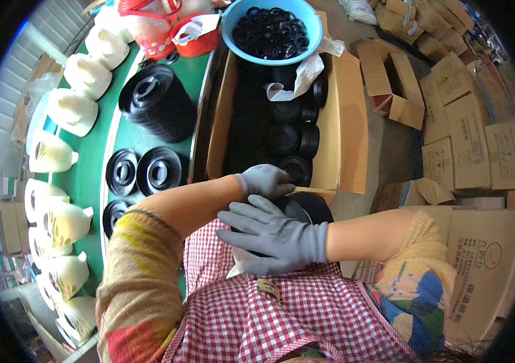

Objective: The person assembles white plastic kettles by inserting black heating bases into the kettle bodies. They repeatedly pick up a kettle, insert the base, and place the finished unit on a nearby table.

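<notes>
Both my hands wear grey gloves. My left hand [266, 181] is closed, its fingers curled at the near edge of an open cardboard box [350, 121]; whatever they hold is hidden. Just below it, my right hand [275, 235] lies flat with its fingers stretched and spread. Under and beside the right hand are black round parts [310, 207], partly covered by the hand, in front of my checked apron. A bit of white material [242, 262] shows below the right palm. Inside the box, stacked black round parts [283, 140] stand in rows.
A blue basin [228, 37] of black rings sits over the box's far end. Left, a green work surface [97, 175] carries a tall stack of black parts [159, 103], black round pieces [159, 171] and a row of cream-coloured housings [64, 224]. Cardboard cartons [466, 145] stand at right.
</notes>
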Available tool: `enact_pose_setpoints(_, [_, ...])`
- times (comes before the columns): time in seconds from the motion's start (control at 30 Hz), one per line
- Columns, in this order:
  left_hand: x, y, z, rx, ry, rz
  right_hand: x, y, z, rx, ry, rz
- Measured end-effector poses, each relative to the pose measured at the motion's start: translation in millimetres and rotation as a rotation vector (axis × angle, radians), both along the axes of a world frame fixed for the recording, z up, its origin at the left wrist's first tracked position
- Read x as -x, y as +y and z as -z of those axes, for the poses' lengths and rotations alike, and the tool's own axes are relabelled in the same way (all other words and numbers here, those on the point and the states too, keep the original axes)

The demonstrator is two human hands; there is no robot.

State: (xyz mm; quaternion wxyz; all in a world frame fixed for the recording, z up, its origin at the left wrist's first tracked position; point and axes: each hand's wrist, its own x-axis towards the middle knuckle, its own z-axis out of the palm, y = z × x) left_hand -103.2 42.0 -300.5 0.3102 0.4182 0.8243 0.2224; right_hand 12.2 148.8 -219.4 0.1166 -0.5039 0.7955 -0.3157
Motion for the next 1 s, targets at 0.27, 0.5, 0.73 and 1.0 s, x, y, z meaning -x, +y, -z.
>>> enact_pose_setpoints(0.27, [-9,-21,45,-0.309,-0.499,-0.168,19,15,13,0.000,0.202,-0.109])
enact_pose_setpoints(0.5, [11,-19,-25,-0.046,-0.349,0.051,44,42,37,0.304,0.189,-0.253])
enact_pose_setpoints(0.73, [0,19,8,-0.069,-0.263,-0.049,10,5,13,0.056,0.097,-0.042])
enact_pose_setpoints(1.0, [-6,-29,-11,-0.242,-1.063,-0.447,56,70,43,0.122,0.149,-0.280])
